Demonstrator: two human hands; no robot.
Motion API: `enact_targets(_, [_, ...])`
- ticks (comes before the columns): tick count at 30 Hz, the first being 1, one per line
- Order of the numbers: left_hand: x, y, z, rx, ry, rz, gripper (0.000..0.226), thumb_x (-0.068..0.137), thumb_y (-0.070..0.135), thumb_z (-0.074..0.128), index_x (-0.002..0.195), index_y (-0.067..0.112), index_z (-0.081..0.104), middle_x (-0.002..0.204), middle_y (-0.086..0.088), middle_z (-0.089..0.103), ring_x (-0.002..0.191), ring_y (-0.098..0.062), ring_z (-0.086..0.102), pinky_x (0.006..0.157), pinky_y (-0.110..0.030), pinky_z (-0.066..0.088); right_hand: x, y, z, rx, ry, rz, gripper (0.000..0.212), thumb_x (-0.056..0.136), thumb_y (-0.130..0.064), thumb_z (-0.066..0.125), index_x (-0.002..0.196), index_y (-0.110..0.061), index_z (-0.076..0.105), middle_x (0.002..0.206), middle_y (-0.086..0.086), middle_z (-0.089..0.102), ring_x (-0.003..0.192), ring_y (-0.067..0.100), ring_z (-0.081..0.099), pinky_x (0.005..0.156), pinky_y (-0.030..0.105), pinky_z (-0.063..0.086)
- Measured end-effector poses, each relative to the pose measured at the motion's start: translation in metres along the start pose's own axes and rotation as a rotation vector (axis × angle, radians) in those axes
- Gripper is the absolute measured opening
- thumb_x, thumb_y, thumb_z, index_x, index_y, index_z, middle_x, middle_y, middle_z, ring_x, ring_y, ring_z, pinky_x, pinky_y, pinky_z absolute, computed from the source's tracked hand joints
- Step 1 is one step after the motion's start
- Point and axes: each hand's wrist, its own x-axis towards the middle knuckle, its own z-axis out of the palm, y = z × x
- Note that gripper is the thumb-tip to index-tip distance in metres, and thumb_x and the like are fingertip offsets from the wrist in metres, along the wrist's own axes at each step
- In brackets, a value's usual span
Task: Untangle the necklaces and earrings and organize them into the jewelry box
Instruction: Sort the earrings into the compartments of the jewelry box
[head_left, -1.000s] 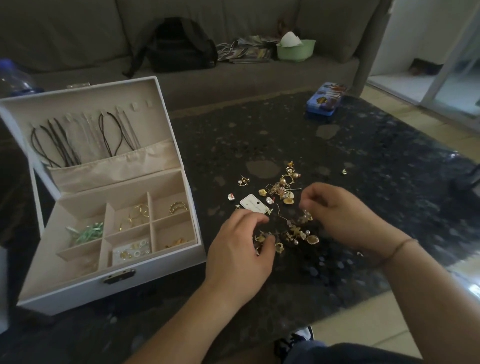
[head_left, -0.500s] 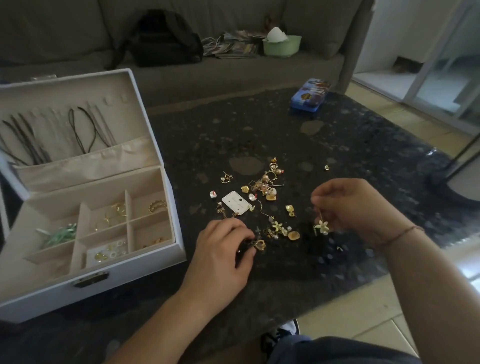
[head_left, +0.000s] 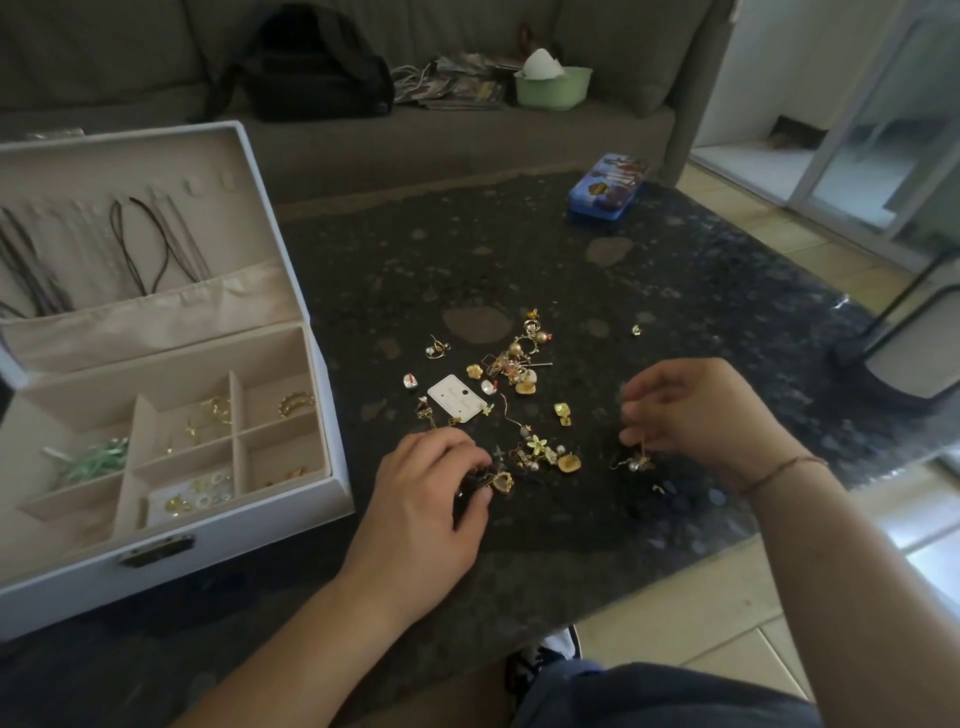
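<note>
A heap of gold earrings (head_left: 519, 358) lies mid-table beside a white earring card (head_left: 457, 397). A smaller tangle with a flower earring (head_left: 540, 452) sits nearer me. My left hand (head_left: 426, 499) rests on the table, its fingertips pinching a gold piece (head_left: 501, 480) at that tangle's left end. My right hand (head_left: 696, 410) is raised and pinches the hook of a dangling flower earring (head_left: 638, 461). The white jewelry box (head_left: 332, 499) stands open at left, with cords (head_left: 140, 244) hanging in the lid and earrings in several compartments.
A blue tin (head_left: 608, 187) sits at the table's far side. One stray gold piece (head_left: 636, 329) lies right of the heap. Behind are a sofa with a black bag (head_left: 317, 67) and a green bowl (head_left: 553, 85). A black stand base (head_left: 904, 364) is at right.
My right hand has pulled one flower earring out of the tangle, to the right and slightly up. My left hand stayed on the tangle's left end.
</note>
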Motion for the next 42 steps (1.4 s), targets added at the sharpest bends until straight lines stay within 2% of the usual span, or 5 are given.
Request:
enact_targets(6, [-0.001,-0.001,-0.002,-0.057,0.021,-0.021,0.027,0.086,0.028,0.066,0.112,0.022,0.067,0.114,0.015,0.056,0.112,-0.002,0.048,0.099,-0.021,0.037,0.004,0.005,-0.005,-0.179,0.097,-0.143,0.014,0.084,-0.013,0.074,0.086,-0.026,0.07,0.078,-0.01,0.071,0.079,0.003,0.064,0.065,0.016,0.043])
enact_targets(15, [-0.003,-0.001,-0.003,-0.088,0.072,-0.006,0.012,0.082,0.018,0.074,0.091,0.021,0.067,0.106,0.015,0.054,0.106,-0.003,0.051,0.095,-0.024,0.045,0.004,0.008,-0.013,-0.155,0.329,-0.25,0.024,0.083,-0.012,0.072,0.075,-0.035,0.066,0.078,-0.012,0.069,0.081,0.011,0.066,0.07,0.02,0.046])
enact_targets(21, [-0.008,0.002,-0.006,-0.084,0.085,0.013,0.012,0.08,0.02,0.072,0.086,0.022,0.063,0.108,0.014,0.053,0.108,-0.004,0.05,0.095,-0.022,0.043,-0.026,-0.019,0.022,-0.59,-0.238,-0.4,0.015,0.079,-0.029,0.077,0.09,-0.035,0.069,0.071,-0.013,0.065,0.066,-0.005,0.058,0.063,0.007,0.042])
enact_targets(29, [-0.007,-0.001,-0.003,-0.024,0.077,0.034,0.011,0.078,0.024,0.069,0.084,0.023,0.061,0.111,0.012,0.052,0.112,-0.009,0.049,0.094,-0.033,0.046,-0.02,-0.021,0.052,-0.674,-0.122,-0.394,0.016,0.082,-0.053,0.067,0.082,-0.038,0.06,0.076,-0.016,0.056,0.074,0.002,0.055,0.063,0.023,0.046])
enact_targets(42, [-0.007,-0.003,-0.002,-0.007,0.052,0.033,0.016,0.08,0.041,0.057,0.086,0.027,0.06,0.114,0.014,0.051,0.116,-0.007,0.045,0.097,-0.034,0.044,-0.01,-0.016,0.053,-0.736,-0.078,-0.403,0.011,0.089,-0.031,0.062,0.081,-0.038,0.059,0.085,-0.017,0.055,0.084,0.006,0.056,0.073,0.029,0.055])
